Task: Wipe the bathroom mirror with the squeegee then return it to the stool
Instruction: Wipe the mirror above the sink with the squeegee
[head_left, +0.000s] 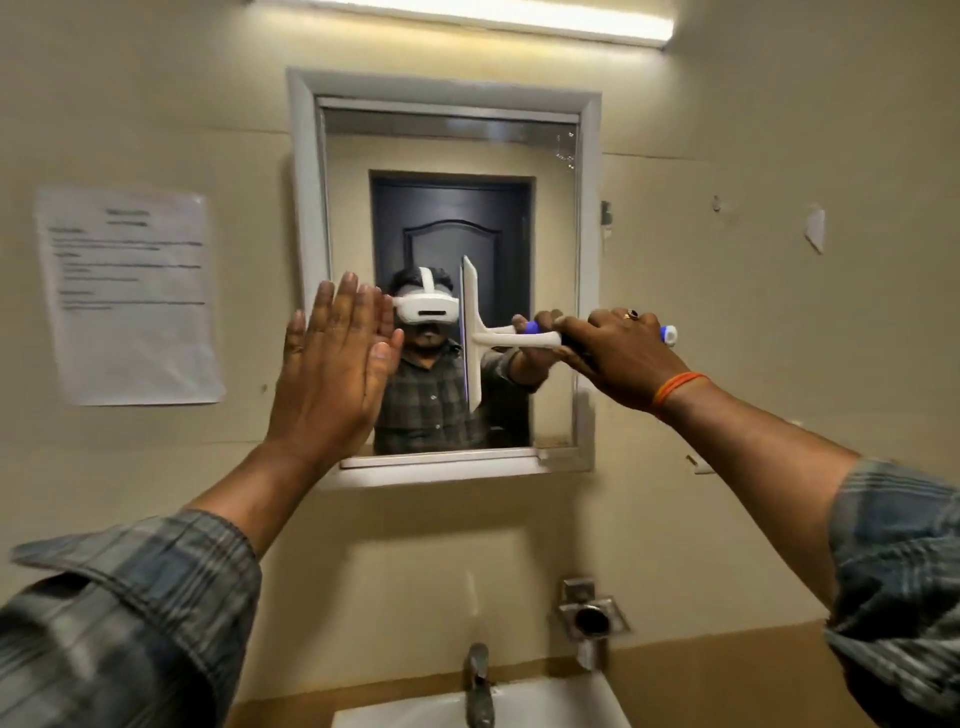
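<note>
A framed wall mirror (447, 156) hangs straight ahead above the sink. My right hand (618, 353) grips the blue-and-white handle of a white squeegee (475, 338), whose blade stands vertical against the glass near the mirror's middle. My left hand (332, 374) is flat and open, fingers up, at the mirror's left edge, holding nothing. The stool is out of sight.
A printed paper notice (130, 296) is stuck to the wall on the left. Below the mirror are a white sink (571, 701) with a metal tap (478, 680) and a wall fitting (589, 613). A tube light (493, 15) glows overhead.
</note>
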